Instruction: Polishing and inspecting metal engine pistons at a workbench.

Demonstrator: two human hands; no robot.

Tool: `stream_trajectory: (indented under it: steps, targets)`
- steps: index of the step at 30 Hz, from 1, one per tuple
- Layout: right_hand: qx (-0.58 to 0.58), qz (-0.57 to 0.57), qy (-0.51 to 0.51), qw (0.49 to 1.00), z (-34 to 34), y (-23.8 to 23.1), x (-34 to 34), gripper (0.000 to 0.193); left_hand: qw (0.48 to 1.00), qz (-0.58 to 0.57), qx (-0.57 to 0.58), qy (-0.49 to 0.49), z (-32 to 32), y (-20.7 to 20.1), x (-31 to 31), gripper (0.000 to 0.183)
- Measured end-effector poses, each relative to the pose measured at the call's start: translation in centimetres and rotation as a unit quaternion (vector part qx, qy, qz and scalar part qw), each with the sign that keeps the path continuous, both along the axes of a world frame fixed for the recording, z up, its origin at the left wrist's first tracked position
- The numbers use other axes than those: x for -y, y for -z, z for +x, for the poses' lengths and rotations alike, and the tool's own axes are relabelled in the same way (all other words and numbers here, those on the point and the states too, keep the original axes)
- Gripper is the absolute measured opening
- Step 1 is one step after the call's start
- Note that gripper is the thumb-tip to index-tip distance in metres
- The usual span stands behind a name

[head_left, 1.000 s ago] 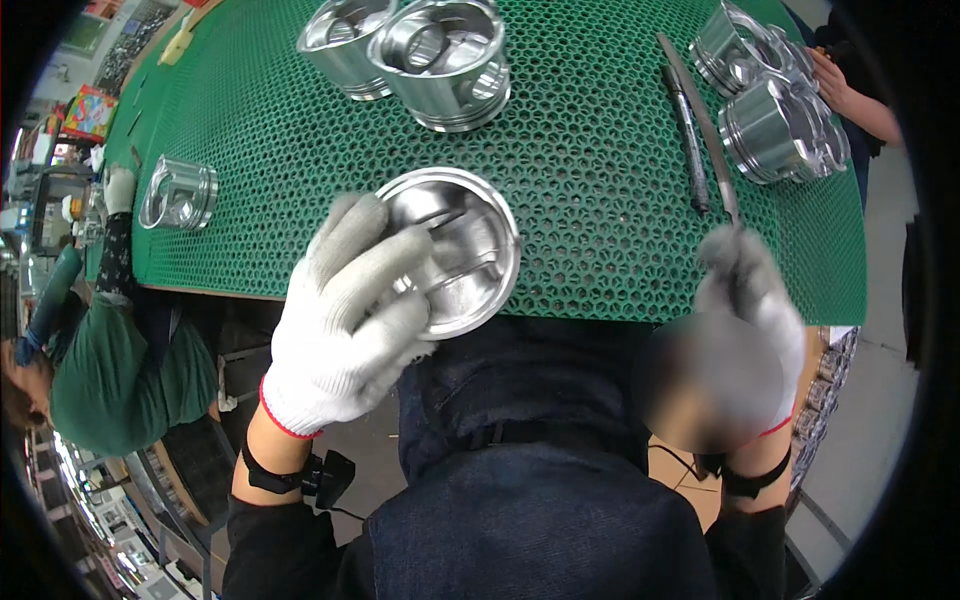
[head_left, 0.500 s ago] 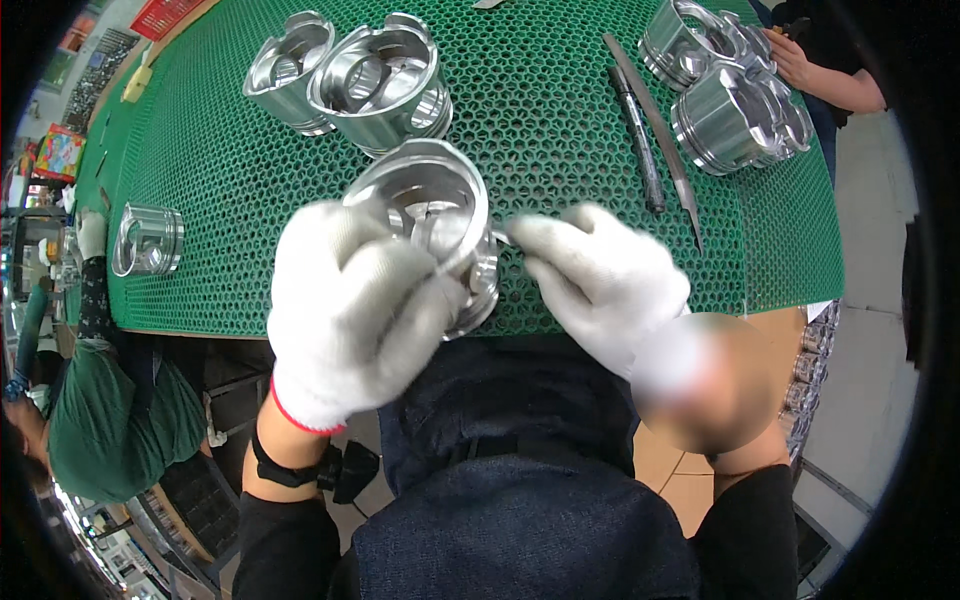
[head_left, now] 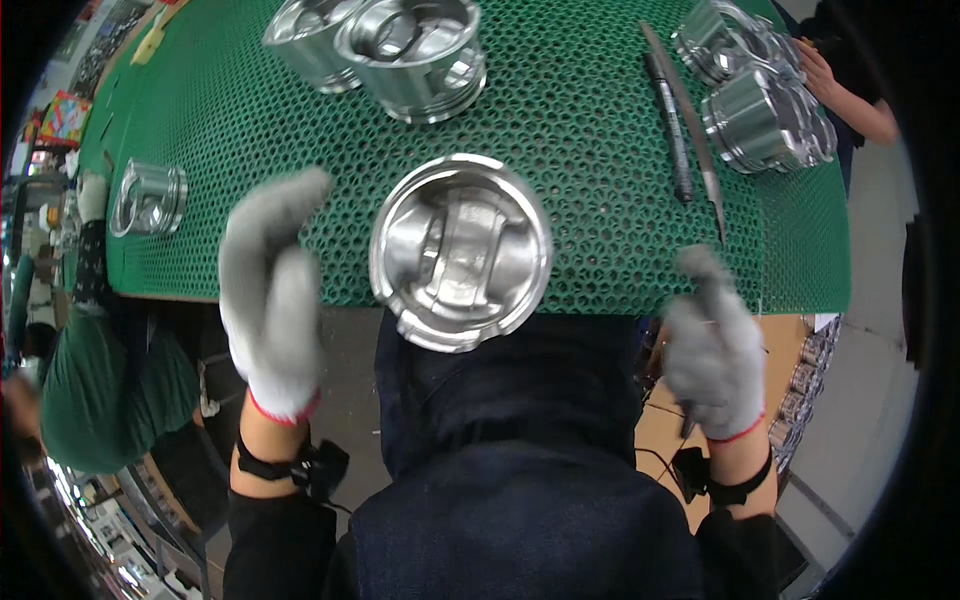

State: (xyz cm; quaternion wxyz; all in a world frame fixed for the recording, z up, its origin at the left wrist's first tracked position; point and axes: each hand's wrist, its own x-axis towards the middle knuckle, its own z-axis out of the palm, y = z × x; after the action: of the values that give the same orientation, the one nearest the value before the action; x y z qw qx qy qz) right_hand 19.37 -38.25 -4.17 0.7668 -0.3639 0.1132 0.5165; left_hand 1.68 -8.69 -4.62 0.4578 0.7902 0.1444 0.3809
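Observation:
A silver metal piston (head_left: 470, 255) stands near the front edge of the green mat, its hollow side facing up, and no hand touches it. To its left is my left hand (head_left: 270, 290) in a white knitted glove, the thumb apart from the fingers and nothing between them. My right hand (head_left: 715, 350), gloved too and smeared by motion, is at the mat's front edge on the right. Its fingers are curled round a thin tool; the dark tip (head_left: 688, 420) of this shows below the palm, and the glove hides the rest.
Two pistons (head_left: 415, 65) stand at the back, more (head_left: 765, 120) lie at the right, and one (head_left: 150, 198) sits far left. A black marker (head_left: 672, 130) and a flat file (head_left: 690, 120) lie on the green mat (head_left: 590, 200). Other people are at both sides.
My left hand has let go of the piston and moved left. My right hand has drawn away to the right. The piston is upright now, with its hollow side fully visible.

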Motion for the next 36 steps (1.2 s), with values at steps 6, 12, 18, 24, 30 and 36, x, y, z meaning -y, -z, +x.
stream_trajectory:
  steps: [6,12,18,24,30,36]
  targets:
    - [0.312,-0.111,-0.181,0.926,-1.5,0.3,-1.1,0.056,0.931,0.209,-0.164,0.249,5.7,0.3,-4.3,0.038]
    - [0.523,-0.196,-0.120,0.821,-2.1,-1.2,-2.2,0.018,0.877,0.410,-0.143,0.204,6.6,-5.1,2.4,0.048]
    - [0.734,-0.221,-0.122,0.631,-1.1,-1.8,-5.7,0.013,0.870,0.428,-0.202,0.136,6.7,-4.3,5.6,0.047]
    - [0.773,-0.211,-0.137,0.582,-1.2,-1.1,-6.0,0.018,0.856,0.405,-0.283,0.151,8.6,-5.2,5.4,0.043]
    - [0.855,-0.204,-0.248,0.408,-1.6,-2.1,-6.3,0.024,0.799,0.397,-0.415,0.177,11.3,-6.6,4.4,0.032]
    - [0.755,-0.187,-0.156,0.609,-0.8,-1.2,-3.3,0.007,0.948,0.278,-0.032,0.154,8.3,-3.1,0.6,0.040]
